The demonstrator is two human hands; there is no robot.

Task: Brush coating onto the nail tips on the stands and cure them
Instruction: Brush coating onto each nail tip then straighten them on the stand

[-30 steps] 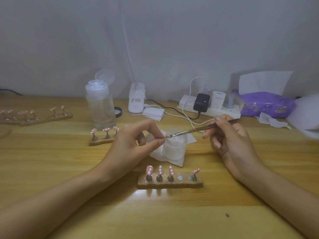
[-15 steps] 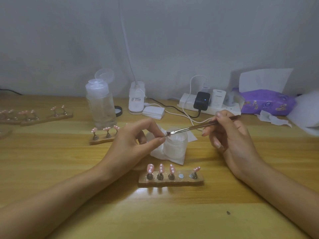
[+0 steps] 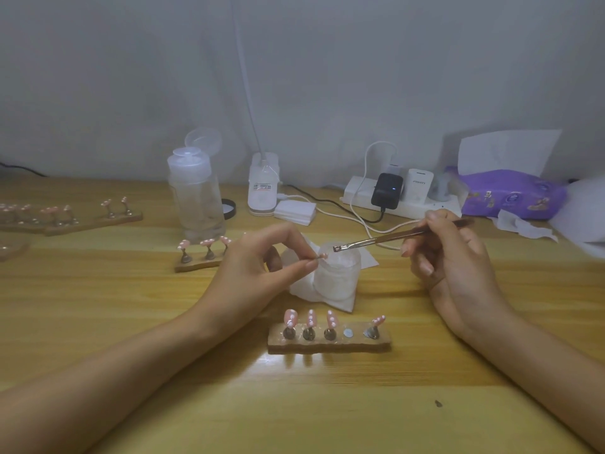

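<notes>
My left hand (image 3: 262,267) pinches a small pink nail tip (image 3: 323,255) on its peg between thumb and forefinger, over a frosted white jar (image 3: 337,276). My right hand (image 3: 448,260) holds a thin brush (image 3: 393,238); its bristle end hovers just right of the nail tip, a small gap apart. In front, a wooden stand (image 3: 329,343) carries several pink dotted nail tips and has one bare magnet slot (image 3: 348,332). A second stand (image 3: 199,262) with three tips sits behind my left hand.
A clear bottle (image 3: 196,198) with flip lid open stands at the back left, longer stands (image 3: 75,221) with tips lie far left. A white lamp base (image 3: 263,185), power strip (image 3: 399,198) with cables and purple tissue pack (image 3: 514,194) line the back. White tissue (image 3: 327,296) lies under the jar.
The brush tip has drawn back to the right, off the nail tip it was touching. My left hand has barely shifted.
</notes>
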